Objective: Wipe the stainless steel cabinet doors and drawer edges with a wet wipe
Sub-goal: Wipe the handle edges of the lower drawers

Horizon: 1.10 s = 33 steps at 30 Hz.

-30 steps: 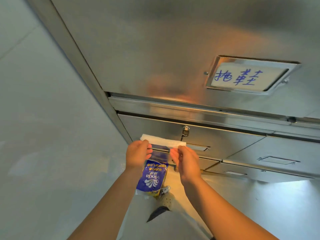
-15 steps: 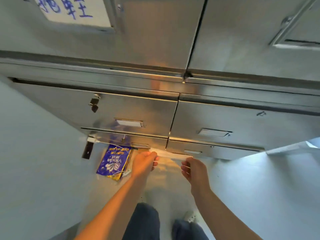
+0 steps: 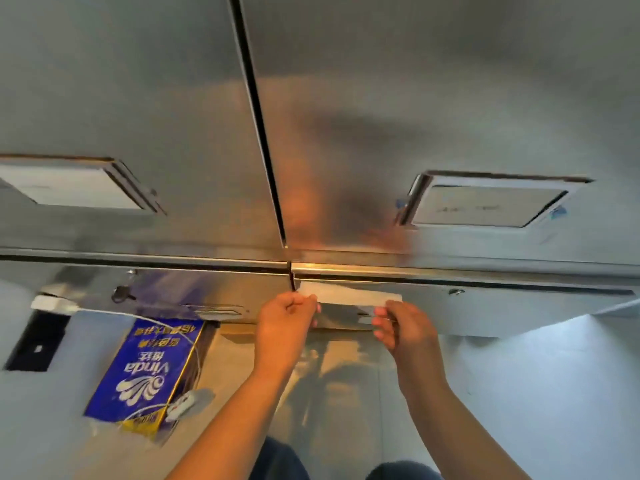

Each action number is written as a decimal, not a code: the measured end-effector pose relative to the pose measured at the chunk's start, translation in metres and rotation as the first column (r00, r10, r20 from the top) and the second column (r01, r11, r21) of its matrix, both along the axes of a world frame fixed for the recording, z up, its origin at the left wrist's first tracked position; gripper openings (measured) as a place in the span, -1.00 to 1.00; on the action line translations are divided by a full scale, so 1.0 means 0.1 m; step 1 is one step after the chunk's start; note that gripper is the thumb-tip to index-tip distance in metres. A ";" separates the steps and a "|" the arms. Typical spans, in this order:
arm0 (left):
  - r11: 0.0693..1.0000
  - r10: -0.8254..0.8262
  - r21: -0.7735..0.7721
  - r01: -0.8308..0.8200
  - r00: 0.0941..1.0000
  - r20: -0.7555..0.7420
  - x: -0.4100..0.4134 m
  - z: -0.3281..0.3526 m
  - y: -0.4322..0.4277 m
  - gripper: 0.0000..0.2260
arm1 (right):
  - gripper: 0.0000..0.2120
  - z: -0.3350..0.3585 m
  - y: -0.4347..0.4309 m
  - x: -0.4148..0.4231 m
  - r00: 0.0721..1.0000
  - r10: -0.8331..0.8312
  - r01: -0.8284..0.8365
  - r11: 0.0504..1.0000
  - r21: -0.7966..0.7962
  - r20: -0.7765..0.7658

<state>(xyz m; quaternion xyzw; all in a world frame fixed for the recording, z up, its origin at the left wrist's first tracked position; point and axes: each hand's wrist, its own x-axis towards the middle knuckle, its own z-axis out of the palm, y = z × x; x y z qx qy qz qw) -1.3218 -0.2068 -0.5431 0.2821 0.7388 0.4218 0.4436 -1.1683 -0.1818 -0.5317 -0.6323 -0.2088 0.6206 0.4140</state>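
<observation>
Brushed steel fills most of the view: a left cabinet door (image 3: 121, 81) and a right cabinet door (image 3: 433, 81) meet at a dark vertical seam, each carrying a framed label holder (image 3: 74, 185) low down. Under a bright horizontal ledge sit the drawers, a left drawer (image 3: 194, 289) with a key (image 3: 121, 294) in its lock and a right drawer (image 3: 519, 310).

The wet wipe (image 3: 346, 294) is a white strip pulled taut between both hands, up at the top left corner of the right drawer, just below the ledge; whether it presses the metal I cannot tell. The left hand (image 3: 287, 320) has its fingers curled in, pinching the wipe's left end, and the right hand (image 3: 405, 327) nips the other end between thumb and fingertips.

Down on the pale floor (image 3: 554, 393) lies a blue wipe pack (image 3: 152, 368), left of the person's arms.
</observation>
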 end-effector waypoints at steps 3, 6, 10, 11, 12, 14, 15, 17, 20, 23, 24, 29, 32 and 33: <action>0.998 -0.006 0.061 0.008 1.000 -0.029 0.00 -0.47 0.09 -0.80 | -0.86 -0.53 0.09 0.03 0.994 -0.019 0.029 0.996 0.086 -0.107; 0.985 0.022 0.169 -0.028 0.999 0.037 0.00 -0.78 0.14 -0.77 | -0.85 -0.91 0.13 0.03 0.981 -0.027 0.072 0.969 0.235 -0.191; 0.941 0.063 0.329 -0.081 0.996 0.066 0.06 -0.88 0.12 -0.79 | -0.85 -1.05 0.14 0.00 0.972 -0.030 0.120 0.917 0.381 -0.234; 0.931 0.074 0.353 -0.093 0.995 0.065 0.07 -0.84 0.12 -0.83 | -0.84 -1.02 0.16 -0.01 0.972 -0.035 0.125 0.913 0.389 -0.232; 0.924 0.087 0.367 -0.106 0.994 0.069 0.08 -0.80 0.12 -0.86 | -0.84 -0.96 0.16 -0.03 0.972 -0.035 0.125 0.915 0.383 -0.232; 0.916 0.100 0.383 -0.123 0.992 0.079 0.09 -0.70 0.12 -0.87 | -0.83 -0.87 0.16 -0.06 0.968 -0.037 0.129 0.922 0.366 -0.249; 0.908 0.098 0.399 -0.125 0.991 0.088 0.09 -0.66 0.13 -0.87 | -0.82 -0.84 0.16 -0.08 0.964 -0.043 0.141 0.919 0.367 -0.261; 0.880 0.089 0.457 -0.132 0.990 0.114 0.09 -0.63 0.14 -0.87 | -0.83 -0.82 0.16 -0.11 0.965 -0.066 0.167 0.899 0.404 -0.253; 0.813 0.104 0.565 -0.139 0.990 0.093 0.10 -0.68 0.14 -0.86 | -0.84 -0.83 0.14 -0.13 0.969 -0.098 0.202 0.844 0.496 -0.228; 0.769 0.118 0.617 -0.168 0.986 0.121 0.10 -0.71 0.15 -0.86 | -0.82 -0.79 0.09 -0.15 0.970 -0.104 0.207 0.823 0.529 -0.218; 0.762 0.115 0.625 -0.169 0.985 0.127 0.11 -0.71 0.15 -0.86 | -0.82 -0.76 0.08 -0.16 0.969 -0.109 0.213 0.817 0.536 -0.220; 0.750 0.169 0.624 0.219 0.849 -0.501 0.16 -0.77 0.05 -0.71 | -0.81 -0.73 0.02 -0.20 0.997 -0.077 0.070 0.737 0.672 -0.019; 0.786 0.211 0.450 0.423 0.501 -0.839 0.12 -0.84 0.01 -0.57 | -0.72 -0.83 -0.04 -0.19 0.806 -0.198 -0.367 0.572 0.733 0.558; 0.806 0.214 0.413 0.423 0.442 -0.871 0.12 -0.83 0.00 -0.56 | -0.67 -0.86 -0.05 -0.17 0.648 -0.289 -0.521 0.506 0.687 0.705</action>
